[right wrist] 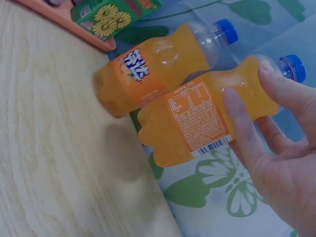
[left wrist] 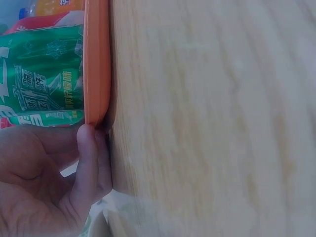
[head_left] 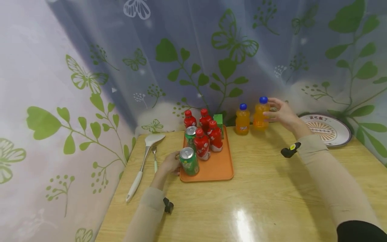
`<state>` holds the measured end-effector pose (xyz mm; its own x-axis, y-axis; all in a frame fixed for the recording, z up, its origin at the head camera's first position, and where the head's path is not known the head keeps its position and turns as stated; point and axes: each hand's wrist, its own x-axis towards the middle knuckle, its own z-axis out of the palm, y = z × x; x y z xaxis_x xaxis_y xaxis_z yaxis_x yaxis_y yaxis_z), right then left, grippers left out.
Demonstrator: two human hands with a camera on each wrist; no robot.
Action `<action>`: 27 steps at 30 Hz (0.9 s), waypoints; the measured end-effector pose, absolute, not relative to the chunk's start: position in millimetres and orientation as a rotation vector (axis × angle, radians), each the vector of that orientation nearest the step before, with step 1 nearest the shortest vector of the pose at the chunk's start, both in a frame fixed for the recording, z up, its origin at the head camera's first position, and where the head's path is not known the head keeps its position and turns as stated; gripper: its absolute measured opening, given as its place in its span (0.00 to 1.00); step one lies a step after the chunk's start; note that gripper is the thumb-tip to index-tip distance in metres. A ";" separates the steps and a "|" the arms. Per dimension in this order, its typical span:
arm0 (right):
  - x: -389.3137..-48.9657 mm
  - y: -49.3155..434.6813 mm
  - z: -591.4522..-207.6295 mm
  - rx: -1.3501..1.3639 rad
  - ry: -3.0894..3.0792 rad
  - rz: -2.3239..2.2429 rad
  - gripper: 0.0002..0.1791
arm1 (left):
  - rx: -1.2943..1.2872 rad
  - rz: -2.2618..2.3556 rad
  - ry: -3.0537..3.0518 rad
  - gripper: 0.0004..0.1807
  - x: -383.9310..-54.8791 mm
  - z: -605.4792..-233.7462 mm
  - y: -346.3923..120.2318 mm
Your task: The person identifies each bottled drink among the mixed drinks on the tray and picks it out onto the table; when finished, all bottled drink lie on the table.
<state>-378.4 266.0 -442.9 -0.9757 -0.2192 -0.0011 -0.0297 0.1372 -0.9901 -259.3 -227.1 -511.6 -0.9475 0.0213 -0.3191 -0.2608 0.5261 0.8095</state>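
My right hand holds an orange soda bottle with a blue cap, thumb and fingers round its upper part. In the right wrist view that bottle is tilted, its base near the table's back edge. Just left of it stands a second orange soda bottle. My left hand pinches the left rim of an orange tray, beside a green soda can. The tray carries several red bottles, another green can behind the first, and a green box.
Left of the tray lie a long white-handled spatula and a fork. A white plate with a printed pattern rests at the back right. A patterned curtain hangs behind the wooden table.
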 end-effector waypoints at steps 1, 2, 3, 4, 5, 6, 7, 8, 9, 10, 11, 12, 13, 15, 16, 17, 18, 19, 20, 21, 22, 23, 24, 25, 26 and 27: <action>-379.6 265.5 -445.3 -0.243 2.259 -1.958 0.46 | -0.199 1.387 2.480 0.35 -259.1 -511.6 -227.0; -381.1 265.0 -447.8 -0.239 2.263 -1.964 0.46 | -0.193 1.384 2.485 0.35 -258.8 -511.3 -227.1; -382.0 264.2 -450.0 -0.234 2.266 -1.968 0.46 | -0.192 1.384 2.485 0.34 -258.4 -511.1 -227.1; -382.4 263.2 -451.9 -0.230 2.272 -1.966 0.46 | -0.190 1.383 2.487 0.34 -258.1 -511.0 -227.1; -382.8 262.0 -453.6 -0.225 2.275 -1.967 0.46 | -0.189 1.381 2.488 0.33 -257.8 -510.8 -227.1; -383.0 261.0 -455.2 -0.217 2.277 -1.967 0.47 | -0.189 1.380 2.487 0.33 -257.4 -510.8 -227.0; -383.2 259.8 -456.6 -0.205 2.281 -1.971 0.46 | -0.188 1.379 2.488 0.33 -257.3 -510.7 -227.0; -383.6 258.4 -457.8 -0.197 2.284 -1.977 0.46 | -0.189 1.380 2.485 0.33 -257.3 -510.4 -226.9; -383.9 257.1 -458.9 -0.190 2.285 -1.983 0.45 | -0.192 1.384 2.480 0.33 -257.4 -510.4 -226.7; -384.0 255.6 -459.8 -0.186 2.288 -1.992 0.45 | -0.190 1.387 2.480 0.33 -257.9 -510.8 -226.8; -384.6 254.2 -460.7 -0.185 2.293 -2.001 0.44 | -0.190 1.390 2.478 0.33 -258.1 -510.8 -226.8; -385.3 252.9 -461.8 -0.184 2.301 -2.008 0.43 | -0.187 1.391 2.478 0.33 -258.7 -511.2 -227.0; -385.6 251.6 -463.1 -0.184 2.304 -2.021 0.43 | -0.182 1.391 2.479 0.33 -259.1 -511.7 -226.9; -385.9 249.9 -465.1 -0.186 2.310 -2.039 0.43 | -0.174 1.387 2.481 0.33 -260.0 -512.8 -227.0; -385.7 249.0 -465.8 -0.186 2.315 -2.045 0.43 | -0.170 1.384 2.484 0.33 -260.2 -512.9 -227.0; -385.6 248.6 -466.6 -0.185 2.319 -2.045 0.43 | -0.168 1.380 2.485 0.33 -260.4 -512.9 -227.1; -385.3 248.2 -467.3 -0.180 2.323 -2.044 0.44 | -0.166 1.378 2.487 0.33 -260.7 -513.0 -227.4; -385.2 248.2 -468.1 -0.176 2.325 -2.045 0.44 | -0.169 1.380 2.484 0.34 -260.7 -512.7 -227.4; -385.3 248.3 -468.8 -0.173 2.331 -2.040 0.44 | -0.173 1.383 2.480 0.34 -260.7 -512.6 -227.7; -385.3 248.5 -469.8 -0.168 2.336 -2.036 0.44 | -0.178 1.387 2.479 0.35 -260.6 -512.3 -227.9; -385.4 248.4 -470.6 -0.166 2.335 -2.036 0.44 | -0.185 1.391 2.473 0.35 -260.6 -512.3 -228.0; -385.5 248.4 -471.5 -0.166 2.335 -2.037 0.44 | -0.191 1.398 2.466 0.36 -260.6 -512.2 -227.8; -385.8 248.3 -472.4 -0.166 2.334 -2.040 0.44 | -0.199 1.404 2.461 0.36 -260.8 -512.1 -227.8; -386.0 248.0 -473.1 -0.168 2.333 -2.046 0.43 | -0.209 1.410 2.451 0.36 -260.7 -511.9 -227.5; -385.9 247.4 -473.6 -0.169 2.333 -2.051 0.43 | -0.212 1.411 2.448 0.36 -260.9 -511.8 -227.5; -385.6 246.6 -474.0 -0.167 2.335 -2.055 0.42 | -0.214 1.413 2.443 0.36 -260.8 -511.1 -227.2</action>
